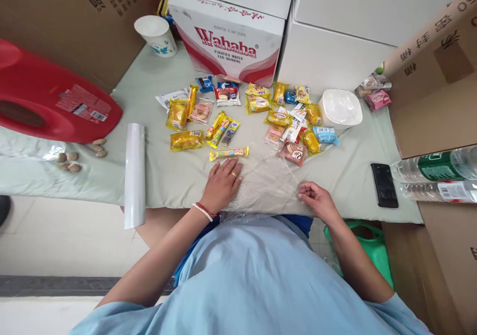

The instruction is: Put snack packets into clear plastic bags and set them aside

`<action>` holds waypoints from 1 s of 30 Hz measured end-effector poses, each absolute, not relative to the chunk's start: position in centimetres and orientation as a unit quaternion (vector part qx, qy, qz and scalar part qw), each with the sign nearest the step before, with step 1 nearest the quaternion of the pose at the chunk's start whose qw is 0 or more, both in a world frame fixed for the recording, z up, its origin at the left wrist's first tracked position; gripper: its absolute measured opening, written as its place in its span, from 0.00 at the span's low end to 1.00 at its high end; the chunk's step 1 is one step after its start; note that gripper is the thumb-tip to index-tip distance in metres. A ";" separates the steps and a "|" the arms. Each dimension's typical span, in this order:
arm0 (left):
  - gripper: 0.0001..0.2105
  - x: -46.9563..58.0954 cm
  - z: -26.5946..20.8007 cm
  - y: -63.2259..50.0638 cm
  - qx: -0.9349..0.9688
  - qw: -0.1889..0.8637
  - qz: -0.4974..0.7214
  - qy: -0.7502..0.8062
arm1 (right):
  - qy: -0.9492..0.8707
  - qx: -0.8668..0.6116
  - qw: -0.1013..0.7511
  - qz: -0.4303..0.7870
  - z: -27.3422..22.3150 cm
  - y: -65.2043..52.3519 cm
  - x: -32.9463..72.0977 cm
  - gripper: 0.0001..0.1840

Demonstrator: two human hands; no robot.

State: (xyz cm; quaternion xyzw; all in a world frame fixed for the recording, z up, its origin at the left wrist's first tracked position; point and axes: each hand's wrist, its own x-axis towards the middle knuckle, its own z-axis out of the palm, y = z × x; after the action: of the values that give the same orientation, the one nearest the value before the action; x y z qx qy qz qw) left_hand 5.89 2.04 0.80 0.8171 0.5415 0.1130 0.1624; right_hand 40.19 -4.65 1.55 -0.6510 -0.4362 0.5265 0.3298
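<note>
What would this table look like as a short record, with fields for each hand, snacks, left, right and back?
left hand: flat on clear plastic sheet
right hand: curled fingers at the sheet's right edge
snacks: wrapped packets, loosely grouped beyond the hands
left side: red jug, plastic roll
right side: black phone, two plastic bottles
back: paper cup, Wahaha box
</note>
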 end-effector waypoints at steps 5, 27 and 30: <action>0.27 5.1 -0.7 1.5 0.839 0.145 0.102 0.515 | -0.503 -0.661 0.264 0.490 2.5 -4.4 44.4 0.19; 0.26 5.3 -0.6 2.8 0.846 0.140 0.119 0.501 | -0.655 -0.632 0.363 0.199 8.6 5.2 41.1 0.31; 0.26 5.2 -0.8 2.8 0.847 0.140 0.121 0.498 | -0.647 -0.555 0.331 0.404 9.8 5.3 37.5 0.30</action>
State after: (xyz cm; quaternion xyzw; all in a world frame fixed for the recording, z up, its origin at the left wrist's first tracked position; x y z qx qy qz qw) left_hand 5.24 2.76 -0.80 0.8472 0.4980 0.1212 0.1397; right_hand 37.49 5.30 9.83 -0.5554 -0.6475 0.4035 0.3309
